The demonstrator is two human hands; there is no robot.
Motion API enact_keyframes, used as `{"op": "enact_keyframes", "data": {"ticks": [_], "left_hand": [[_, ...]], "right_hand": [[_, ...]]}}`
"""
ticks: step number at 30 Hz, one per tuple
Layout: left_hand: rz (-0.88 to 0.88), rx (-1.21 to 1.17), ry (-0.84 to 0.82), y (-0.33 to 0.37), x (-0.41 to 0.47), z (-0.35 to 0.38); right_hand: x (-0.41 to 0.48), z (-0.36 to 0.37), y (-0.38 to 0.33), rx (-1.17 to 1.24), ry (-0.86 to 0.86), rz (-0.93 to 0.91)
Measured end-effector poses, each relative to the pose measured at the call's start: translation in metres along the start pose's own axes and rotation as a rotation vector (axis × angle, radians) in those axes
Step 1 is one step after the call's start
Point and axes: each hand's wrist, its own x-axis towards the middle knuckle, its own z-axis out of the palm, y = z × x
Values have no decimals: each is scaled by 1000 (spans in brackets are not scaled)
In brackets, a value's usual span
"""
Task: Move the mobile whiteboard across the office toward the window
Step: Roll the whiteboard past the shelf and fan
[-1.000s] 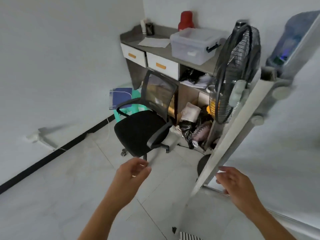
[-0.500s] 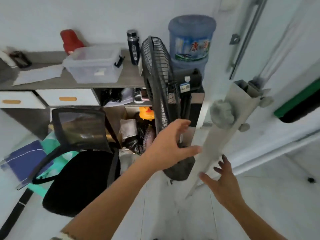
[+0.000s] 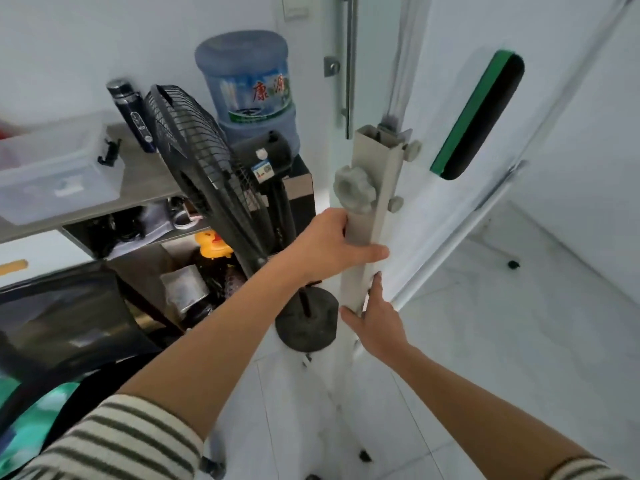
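The mobile whiteboard [image 3: 561, 209] fills the right half of the view, seen edge-on, with a green and black eraser [image 3: 479, 114] stuck to its face. Its pale grey side post [image 3: 375, 174] stands upright in the middle, with a round knob [image 3: 354, 188] on it. My left hand [image 3: 332, 245] is wrapped around the post just below the knob. My right hand [image 3: 375, 320] lies lower on the same post, thumb on its left side and fingers along its right edge.
A black standing fan [image 3: 204, 168] with a round base [image 3: 306, 323] stands just left of the post. Behind it are a blue water jug [image 3: 247, 88], a desk with a plastic box [image 3: 52, 171] and a black office chair [image 3: 62, 327]. Pale tiled floor [image 3: 502, 341] stretches right.
Both hands have reached the post: the left one has closed around it below the knob, and the right one has come up against its lower part. The view has turned right.
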Motion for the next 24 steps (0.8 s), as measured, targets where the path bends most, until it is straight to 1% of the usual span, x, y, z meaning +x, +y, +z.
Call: {"op": "enact_keyframes", "data": {"ticks": [5,10,17,21,24], "left_hand": [[6,56,109,18,-15,40],[22,58,182,38,-36,91],[111,94,201,65,-68,150],[156,143,210,72,-88,170],[210,160,175,73,-106,175]], "right_hand": [[-21,-18,26,-86,-3,-46],[-56,-43,63,-133,-5,-64],[-112,-78,103,-170,11,-11],[-138,-80,115,-116,44,52],[-159,-75,116,-87,85,102]]}}
